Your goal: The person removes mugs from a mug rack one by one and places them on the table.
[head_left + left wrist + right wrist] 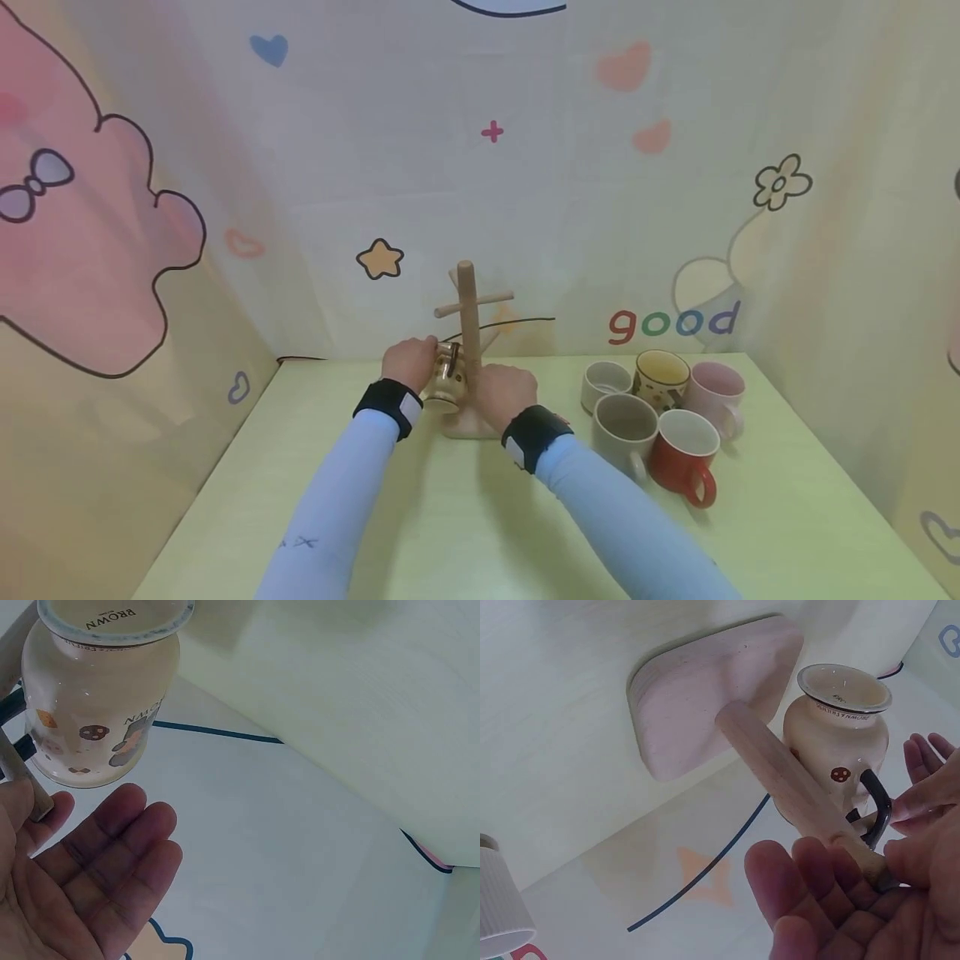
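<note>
A wooden mug tree (468,317) stands upright on the table. A cream mug (447,387) with small printed pictures hangs at its left, its dark handle (877,796) looped around a peg. My left hand (408,364) pinches that peg's tip (41,806) between thumb and index finger; the other fingers stretch out beside the mug. At the right of the post, my right hand (506,393) curls around a wooden part of the mug tree. Exactly which part sits inside the right hand is partly hidden by its fingers. The pinkish base (682,712) rests on the tabletop.
On the right of the table (300,500) several mugs stand close together: a white one (606,379), a yellow one (662,383), a pink one (716,387), a grey one (624,429) and a red one (678,467). A printed curtain (420,125) hangs behind.
</note>
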Demonstrator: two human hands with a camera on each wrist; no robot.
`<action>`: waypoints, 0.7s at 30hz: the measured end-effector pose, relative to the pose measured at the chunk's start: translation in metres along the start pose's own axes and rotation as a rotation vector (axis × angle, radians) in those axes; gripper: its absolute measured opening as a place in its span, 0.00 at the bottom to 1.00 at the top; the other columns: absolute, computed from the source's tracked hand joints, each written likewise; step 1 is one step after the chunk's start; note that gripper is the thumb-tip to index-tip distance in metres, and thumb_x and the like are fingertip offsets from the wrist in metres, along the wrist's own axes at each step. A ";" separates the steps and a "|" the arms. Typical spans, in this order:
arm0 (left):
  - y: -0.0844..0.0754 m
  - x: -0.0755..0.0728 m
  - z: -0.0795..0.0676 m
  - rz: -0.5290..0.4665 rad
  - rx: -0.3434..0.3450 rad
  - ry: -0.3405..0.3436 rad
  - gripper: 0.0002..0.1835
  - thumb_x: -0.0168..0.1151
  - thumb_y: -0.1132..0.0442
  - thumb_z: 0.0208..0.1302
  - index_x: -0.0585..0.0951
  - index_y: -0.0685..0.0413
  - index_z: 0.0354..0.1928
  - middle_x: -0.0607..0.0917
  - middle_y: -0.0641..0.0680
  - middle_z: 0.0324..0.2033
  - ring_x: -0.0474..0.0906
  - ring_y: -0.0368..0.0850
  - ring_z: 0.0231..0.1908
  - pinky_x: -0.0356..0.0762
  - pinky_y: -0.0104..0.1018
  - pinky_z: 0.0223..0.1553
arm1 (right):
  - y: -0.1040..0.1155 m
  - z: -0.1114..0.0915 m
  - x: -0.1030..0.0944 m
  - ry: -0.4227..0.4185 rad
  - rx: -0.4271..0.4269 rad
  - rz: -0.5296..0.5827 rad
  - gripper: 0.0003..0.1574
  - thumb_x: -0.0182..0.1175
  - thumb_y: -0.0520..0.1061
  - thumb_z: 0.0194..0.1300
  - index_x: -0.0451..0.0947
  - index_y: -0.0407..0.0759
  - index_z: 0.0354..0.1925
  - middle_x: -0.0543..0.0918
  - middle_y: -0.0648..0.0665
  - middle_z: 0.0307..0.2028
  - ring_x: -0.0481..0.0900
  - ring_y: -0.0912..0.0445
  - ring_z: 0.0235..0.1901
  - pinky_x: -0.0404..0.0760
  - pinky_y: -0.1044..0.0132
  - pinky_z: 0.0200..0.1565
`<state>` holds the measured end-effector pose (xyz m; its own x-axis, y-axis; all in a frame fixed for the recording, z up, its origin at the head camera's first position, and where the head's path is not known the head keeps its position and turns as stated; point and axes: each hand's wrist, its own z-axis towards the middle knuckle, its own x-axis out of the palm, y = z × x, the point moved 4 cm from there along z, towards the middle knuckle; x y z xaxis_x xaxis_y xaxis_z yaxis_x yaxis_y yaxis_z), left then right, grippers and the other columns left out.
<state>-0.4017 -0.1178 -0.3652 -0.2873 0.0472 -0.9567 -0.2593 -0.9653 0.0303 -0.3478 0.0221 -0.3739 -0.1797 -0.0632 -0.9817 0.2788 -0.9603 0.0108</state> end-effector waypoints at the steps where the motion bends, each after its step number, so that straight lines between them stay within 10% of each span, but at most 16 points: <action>1: 0.000 0.000 -0.001 0.005 0.000 -0.003 0.09 0.58 0.60 0.73 0.80 0.60 0.39 0.79 0.55 0.18 0.77 0.47 0.19 0.78 0.41 0.21 | -0.001 0.000 0.000 0.013 -0.001 -0.003 0.15 0.58 0.53 0.72 0.79 0.49 0.29 0.71 0.50 0.15 0.70 0.56 0.16 0.70 0.61 0.17; 21: 0.002 0.009 -0.010 0.024 0.015 -0.048 0.12 0.56 0.56 0.74 0.78 0.59 0.39 0.76 0.53 0.16 0.76 0.46 0.18 0.79 0.40 0.20 | -0.017 0.004 0.004 0.003 0.062 -0.060 0.13 0.57 0.47 0.72 0.79 0.39 0.34 0.71 0.48 0.16 0.72 0.56 0.16 0.75 0.61 0.19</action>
<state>-0.3955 -0.1217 -0.3764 -0.3375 0.0363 -0.9406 -0.2650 -0.9625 0.0580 -0.3568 0.0373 -0.3773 -0.1913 -0.0039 -0.9815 0.2088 -0.9773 -0.0368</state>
